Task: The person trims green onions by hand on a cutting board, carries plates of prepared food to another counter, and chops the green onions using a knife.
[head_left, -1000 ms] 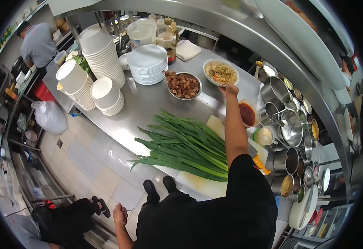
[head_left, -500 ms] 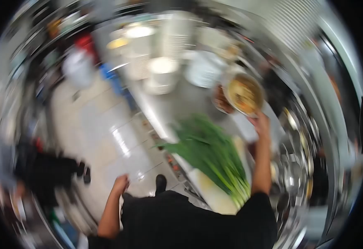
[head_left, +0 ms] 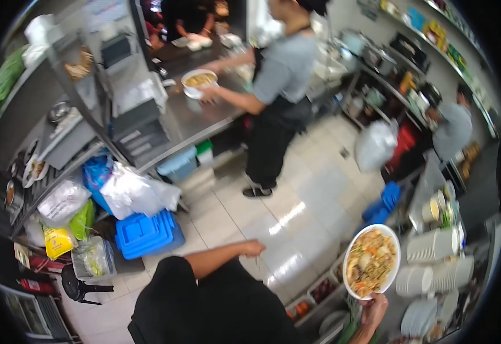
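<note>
A white bowl point(head_left: 397, 265) is in my right hand point(head_left: 374, 309), which grips its near rim. Orange, white and green pieces of cooked food point(head_left: 370, 261) fill the bowl; I cannot tell the dish for sure. My left hand point(head_left: 252, 248) is out in front of my body over the floor, its fingers curled and nothing plainly visible in them. Below the bowl, part of the green leafy stalks point(head_left: 350, 328) shows beside my right forearm.
A co-worker point(head_left: 285, 74) stands at the steel counter point(head_left: 184, 123) holding another white bowl point(head_left: 200, 80). Another person point(head_left: 454, 126) works at the far right. Bowl stacks point(head_left: 433, 243) stand on the right. A blue bin point(head_left: 147, 235) sits on the left floor.
My view has swung left, towards the co-worker and the counter. The bowl in my right hand has come off the worktop area and is now held out over its edge. My left hand stays curled.
</note>
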Available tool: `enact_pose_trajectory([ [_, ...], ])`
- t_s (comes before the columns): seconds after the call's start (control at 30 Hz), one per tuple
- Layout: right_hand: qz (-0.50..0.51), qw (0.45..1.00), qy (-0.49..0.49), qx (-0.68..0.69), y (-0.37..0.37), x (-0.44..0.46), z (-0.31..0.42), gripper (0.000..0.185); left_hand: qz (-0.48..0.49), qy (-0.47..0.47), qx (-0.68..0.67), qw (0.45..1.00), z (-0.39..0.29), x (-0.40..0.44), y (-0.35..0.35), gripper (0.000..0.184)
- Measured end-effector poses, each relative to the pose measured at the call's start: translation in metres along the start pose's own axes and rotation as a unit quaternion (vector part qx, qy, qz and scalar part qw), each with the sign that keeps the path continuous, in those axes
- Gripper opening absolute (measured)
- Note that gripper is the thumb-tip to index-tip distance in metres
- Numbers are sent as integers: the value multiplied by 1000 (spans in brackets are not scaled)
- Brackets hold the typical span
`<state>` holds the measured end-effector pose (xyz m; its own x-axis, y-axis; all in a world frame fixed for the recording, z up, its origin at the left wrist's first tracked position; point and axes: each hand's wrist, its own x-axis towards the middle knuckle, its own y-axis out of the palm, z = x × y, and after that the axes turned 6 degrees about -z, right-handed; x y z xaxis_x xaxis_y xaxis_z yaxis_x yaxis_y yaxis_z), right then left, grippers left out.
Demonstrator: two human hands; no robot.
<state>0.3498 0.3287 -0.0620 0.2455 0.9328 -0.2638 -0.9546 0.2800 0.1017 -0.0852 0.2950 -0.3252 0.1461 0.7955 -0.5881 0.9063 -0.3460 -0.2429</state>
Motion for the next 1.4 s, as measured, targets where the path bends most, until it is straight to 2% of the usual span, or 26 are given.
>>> enact_pose_trajectory([
  [0.07, 62, 998, 17, 7, 85, 0, -5, 21, -31, -76, -107, 991, 23, -18, -27, 25],
  [0.13, 195, 978, 74, -11, 130, 34, -37, 25, -61, -136, -238, 960, 42, -41, -54, 35],
  [0.2, 233, 969, 77, -40, 204, 37, -51, 26, -117, -109, -239, 958, 72, -54, -73, 36],
  [0.37, 348, 927, 138, -29, 380, 19, -68, 25, -160, -148, -328, 919, 109, -108, -125, 30],
  [0.5, 402, 905, 138, -33, 494, 19, -104, 25, -225, -178, -361, 887, 119, -140, -150, 28],
  [0.7, 430, 891, 138, -44, 636, 20, -151, 25, -240, -138, -449, 849, 166, -146, -166, 28],
  [0.73, 428, 891, 141, -48, 658, 22, -161, 25, -242, -141, -440, 853, 168, -148, -169, 28],
  [0.8, 417, 896, 144, -48, 693, 23, -179, 24, -264, -57, -279, 921, 196, -141, -167, 29],
  [0.83, 408, 901, 142, -43, 709, 21, -186, 24, -257, -84, -322, 907, 192, -144, -168, 29],
  [0.93, 389, 907, 161, -30, 747, 22, -210, 27, -232, -188, -435, 849, 161, -161, -179, 30],
  [0.97, 383, 910, 159, -23, 758, 20, -213, 29, -237, -185, -437, 848, 167, -159, -178, 32],
  [1.03, 380, 909, 170, -24, 781, 14, -216, 35, -225, -200, -424, 854, 151, -165, -192, 30],
  [1.07, 427, 888, 167, -12, 793, 14, -223, 41, -213, -214, -418, 857, 145, -171, -189, 30],
  [1.1, 467, 869, 164, 0, 803, 18, -230, 47, -228, -149, -325, 906, 170, -160, -180, 30],
  [1.13, 503, 846, 168, -50, 805, 20, -228, 53, -253, -87, -223, 937, 194, -149, -172, 31],
  [1.17, 533, 822, 174, -100, 805, 24, -225, 58, -237, -115, -268, 927, 180, -148, -178, 33],
  [1.2, 565, 796, 149, -158, 801, 26, -212, 63, -224, -143, -312, 912, 158, -150, -187, 34],
  [1.23, 555, 790, 120, -231, 786, 17, -179, 59, -212, -172, -353, 895, 135, -153, -195, 36],
  [1.27, 577, 782, 94, -215, 765, 23, -179, 56, -189, -104, -368, 904, 158, -135, -191, 33],
  [1.3, 600, 772, 67, -200, 745, 27, -181, 53, -181, -71, -261, 946, 166, -122, -191, 32],
  [1.33, 623, 759, 38, -185, 727, 30, -183, 50, -161, -163, -364, 903, 110, -135, -203, 31],
  [1.37, 618, 779, 49, -87, 689, 36, -199, 40, -137, -158, -366, 907, 110, -124, -202, 31],
  [1.4, 605, 790, 48, -90, 647, 36, -202, 35, -112, -153, -366, 911, 113, -109, -200, 30],
])
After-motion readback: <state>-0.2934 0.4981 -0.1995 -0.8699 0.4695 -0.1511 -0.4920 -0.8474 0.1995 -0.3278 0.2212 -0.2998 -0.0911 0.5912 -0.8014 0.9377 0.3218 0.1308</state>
